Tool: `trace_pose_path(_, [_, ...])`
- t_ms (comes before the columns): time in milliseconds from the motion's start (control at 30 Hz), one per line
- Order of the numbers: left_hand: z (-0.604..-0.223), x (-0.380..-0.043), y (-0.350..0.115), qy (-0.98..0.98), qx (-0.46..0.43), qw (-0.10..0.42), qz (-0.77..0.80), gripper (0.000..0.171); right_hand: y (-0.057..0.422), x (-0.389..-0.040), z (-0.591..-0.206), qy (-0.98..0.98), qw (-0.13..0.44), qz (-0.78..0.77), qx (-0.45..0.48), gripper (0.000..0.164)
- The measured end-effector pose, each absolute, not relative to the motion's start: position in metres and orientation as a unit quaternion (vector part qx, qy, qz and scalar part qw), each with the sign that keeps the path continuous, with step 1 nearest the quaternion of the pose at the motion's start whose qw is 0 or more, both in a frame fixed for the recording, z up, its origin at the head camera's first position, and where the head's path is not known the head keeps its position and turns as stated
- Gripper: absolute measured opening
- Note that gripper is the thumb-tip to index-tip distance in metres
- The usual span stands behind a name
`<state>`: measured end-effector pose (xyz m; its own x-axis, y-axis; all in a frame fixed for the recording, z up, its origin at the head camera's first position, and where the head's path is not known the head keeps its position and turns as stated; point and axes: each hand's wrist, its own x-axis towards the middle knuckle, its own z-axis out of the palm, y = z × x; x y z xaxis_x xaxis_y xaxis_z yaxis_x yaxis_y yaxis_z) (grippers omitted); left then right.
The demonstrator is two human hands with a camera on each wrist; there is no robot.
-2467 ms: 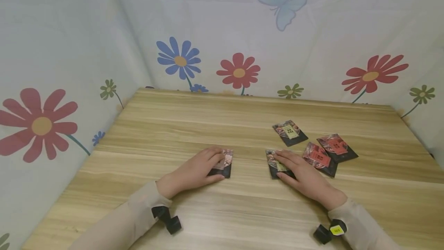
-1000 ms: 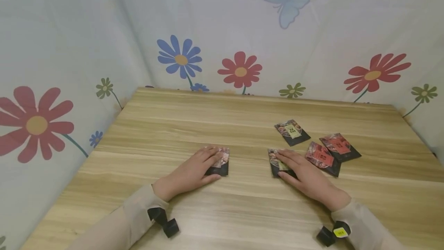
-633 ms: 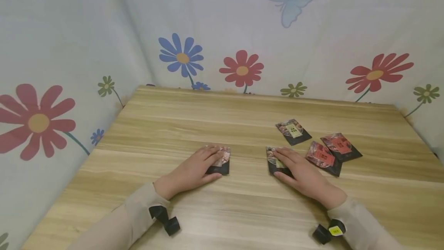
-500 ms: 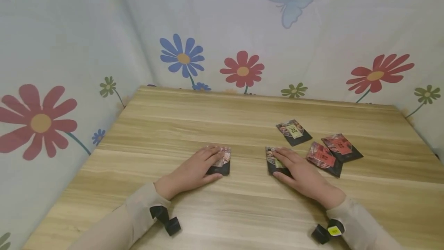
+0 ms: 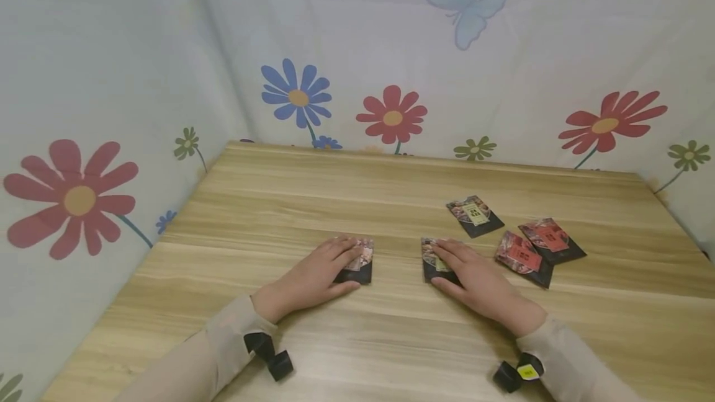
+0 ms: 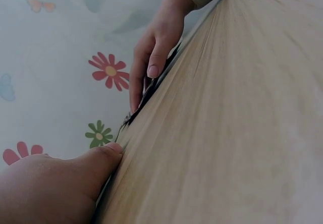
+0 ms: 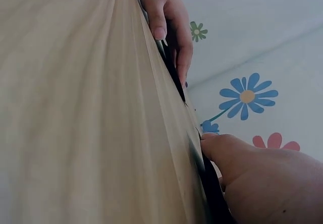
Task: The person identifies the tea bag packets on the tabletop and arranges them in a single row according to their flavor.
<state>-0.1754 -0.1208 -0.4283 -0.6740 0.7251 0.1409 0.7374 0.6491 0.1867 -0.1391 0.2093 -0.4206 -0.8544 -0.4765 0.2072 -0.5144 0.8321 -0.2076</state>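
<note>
My left hand (image 5: 313,276) is resting over a packet (image 5: 364,274) near the middle of the tabletop (image 5: 335,197); fingers nearly straight and close together, thumb standing apart along the packet's near side. My right hand (image 5: 483,283) is matching it over a second packet (image 5: 429,260), fingers also nearly straight, thumb apart. Both hands are touching from above, neither curling round anything. Bare wood is showing between the two packets.

Toward the tabletop's right edge, three more are lying loose: a yellow-label packet (image 5: 475,216), nearest the far edge, and two with red labels, the near red packet (image 5: 524,258) and the far red packet (image 5: 553,241). The red pair are meeting; I cannot tell which is lying on top.

The head view is giving me the packet faces but hiding what is under my palms. The left wrist view is showing my right hand from the side, fingertips reaching down to a dark packet, and my left thumb (image 6: 103,158) close up. The right wrist view is showing my left hand side-on with a dark packet beneath it, and my right thumb (image 7: 217,146) touching the other packet's edge.

Labels: dark characters on yellow and red, too small for reading. The left packet's label is looking pinkish, partly covered. A yellow sticker (image 5: 529,371) at my right wrist is carrying marks, illegible.
</note>
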Motion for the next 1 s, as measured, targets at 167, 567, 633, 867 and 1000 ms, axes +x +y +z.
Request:
trace_pose_path(167, [-0.428, -0.176, -0.12, -0.904, -0.41, 0.032, -0.115, 0.066, 0.203, -0.138, -0.421, -0.954, 0.075, 0.133, 0.259, 0.062])
trace_pose_path(567, [-0.428, -0.176, -0.121, -0.908, -0.402, 0.025, -0.117, 0.065, 0.185, -0.139, -0.418, -0.954, 0.076, 0.126, 0.261, 0.06])
trace_pose_path(633, [-0.427, -0.176, -0.122, -0.908, -0.402, 0.025, -0.117, 0.066, 0.182, -0.139, -0.418, -0.955, 0.075, 0.121, 0.261, 0.06])
trace_pose_path(867, [-0.426, -0.174, -0.122, -0.908, -0.402, 0.03, -0.117, 0.067, 0.17, -0.14, -0.418, -0.956, 0.07, 0.117, 0.261, 0.062])
trace_pose_path(1000, [-0.426, -0.175, -0.122, -0.906, -0.405, 0.033, -0.117, 0.067, 0.163, -0.139, -0.417, -0.954, 0.07, 0.121, 0.266, 0.063])
